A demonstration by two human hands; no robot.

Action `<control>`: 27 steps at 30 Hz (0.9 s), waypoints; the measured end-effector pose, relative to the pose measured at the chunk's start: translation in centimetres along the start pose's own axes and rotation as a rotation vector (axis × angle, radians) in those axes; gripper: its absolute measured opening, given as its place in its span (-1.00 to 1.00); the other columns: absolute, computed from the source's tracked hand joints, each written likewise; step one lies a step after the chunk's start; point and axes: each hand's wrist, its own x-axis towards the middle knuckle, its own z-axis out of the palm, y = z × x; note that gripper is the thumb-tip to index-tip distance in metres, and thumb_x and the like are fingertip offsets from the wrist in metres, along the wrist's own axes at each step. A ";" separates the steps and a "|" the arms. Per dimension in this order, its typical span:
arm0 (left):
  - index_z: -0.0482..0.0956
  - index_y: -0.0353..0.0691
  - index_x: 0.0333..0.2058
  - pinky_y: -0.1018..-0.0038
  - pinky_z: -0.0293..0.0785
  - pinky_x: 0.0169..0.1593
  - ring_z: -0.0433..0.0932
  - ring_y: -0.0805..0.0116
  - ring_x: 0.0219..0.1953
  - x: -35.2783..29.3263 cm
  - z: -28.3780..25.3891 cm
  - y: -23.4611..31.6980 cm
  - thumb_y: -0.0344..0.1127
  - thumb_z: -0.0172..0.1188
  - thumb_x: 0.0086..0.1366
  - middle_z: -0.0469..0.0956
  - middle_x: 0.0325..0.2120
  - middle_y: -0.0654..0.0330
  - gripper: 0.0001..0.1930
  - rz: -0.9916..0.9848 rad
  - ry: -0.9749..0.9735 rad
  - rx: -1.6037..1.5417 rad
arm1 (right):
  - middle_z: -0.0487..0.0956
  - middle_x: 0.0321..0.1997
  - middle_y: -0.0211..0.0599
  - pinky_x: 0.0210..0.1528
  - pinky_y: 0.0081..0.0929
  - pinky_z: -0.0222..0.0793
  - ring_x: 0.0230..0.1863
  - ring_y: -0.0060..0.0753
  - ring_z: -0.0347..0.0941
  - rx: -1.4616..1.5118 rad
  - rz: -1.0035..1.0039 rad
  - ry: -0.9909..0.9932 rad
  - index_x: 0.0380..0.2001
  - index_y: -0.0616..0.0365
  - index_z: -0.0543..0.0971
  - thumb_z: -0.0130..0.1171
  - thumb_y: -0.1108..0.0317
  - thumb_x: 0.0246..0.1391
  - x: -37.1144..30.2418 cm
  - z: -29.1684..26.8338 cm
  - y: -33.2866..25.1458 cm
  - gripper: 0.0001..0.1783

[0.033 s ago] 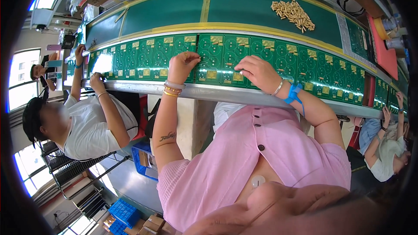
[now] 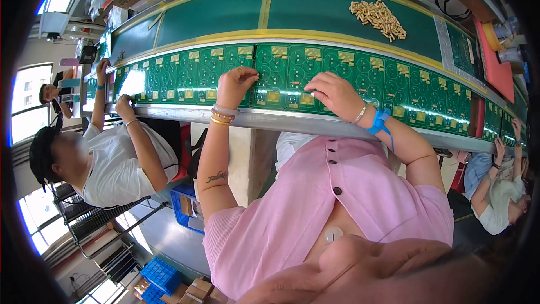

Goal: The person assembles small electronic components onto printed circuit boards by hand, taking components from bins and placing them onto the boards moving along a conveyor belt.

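Observation:
A row of green circuit boards (image 2: 315,73) with printed circles and gold pads lies along a metal-edged track. My left hand (image 2: 235,85) is over the seam between two panels, thumb and forefinger pinched together. A tiny dark thing shows at its fingertips, too small to name. Over the panel to the right of the seam is my right hand (image 2: 336,94), its fingers curled and closed; whatever they hold is hidden. A blue strap (image 2: 381,121) circles my right wrist. Beyond the boards, on the green bench top (image 2: 315,11), lies a heap of small tan cylindrical parts (image 2: 378,18).
A metal rail (image 2: 270,118) runs along the near edge. At the left a co-worker (image 2: 124,160) in white reaches over the same row; another person (image 2: 500,191) works at the far right. Blue crates (image 2: 160,273) and cardboard boxes stand on the floor at lower left.

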 end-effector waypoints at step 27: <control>0.58 -0.15 -0.51 0.40 0.38 -0.26 0.42 0.22 -0.34 1.1 -0.7 0.2 -0.45 0.22 -0.06 0.46 -0.47 0.23 -0.92 0.584 -0.141 0.289 | 0.46 -0.34 -0.38 -0.23 -0.36 0.34 -0.26 -0.27 0.39 -0.023 -0.021 0.017 -0.37 0.05 0.52 0.06 0.45 -0.06 -0.9 0.5 0.4 -0.86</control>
